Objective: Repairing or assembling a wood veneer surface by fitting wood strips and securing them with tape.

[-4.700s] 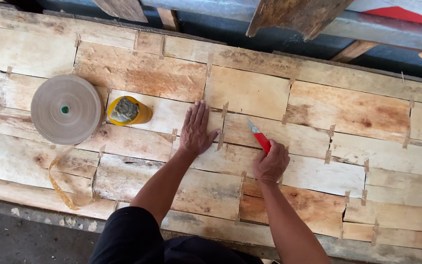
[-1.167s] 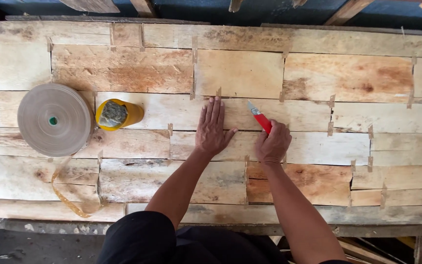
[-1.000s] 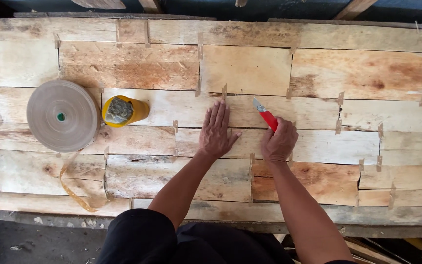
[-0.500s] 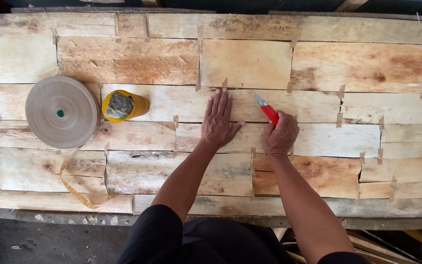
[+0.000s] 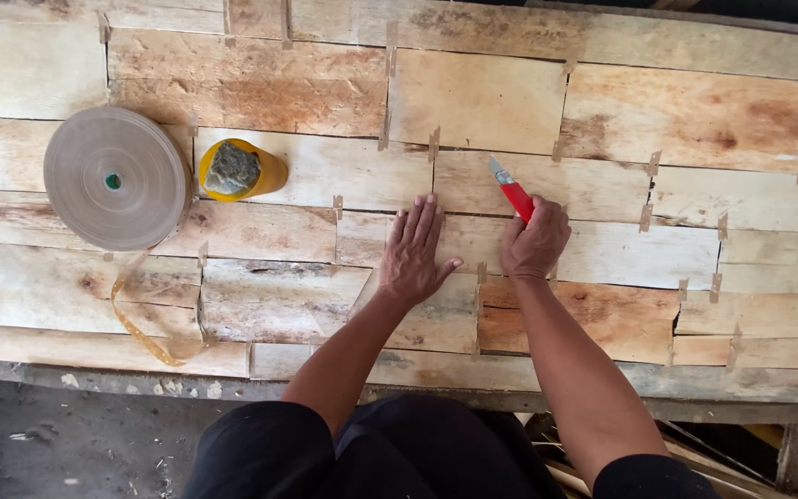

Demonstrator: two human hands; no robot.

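Head view: we look straight down on a wide sheet of pale wood veneer pieces that nearly fills the frame, the strips butted edge to edge and bridged at their seams by short tabs of brown tape, which we judge are there to keep neighbouring pieces from drifting apart. Next in size, a large flat roll of brown paper tape lies on the left part of the sheet, its loose tail curling down toward the near edge, so the tape sits within easy reach. Just beside the roll, touching or nearly so, stands a small yellow cup with a grey stone in it; we think the stone weighs it down.

Our left hand lies flat with fingers spread, palm pressing on a veneer strip, apparently to hold it still. Our right hand, close beside it, is closed around a red-handled utility knife. The knife's blade tip points up and left, resting at or just over a seam between strips; whether it touches the wood we cannot tell.
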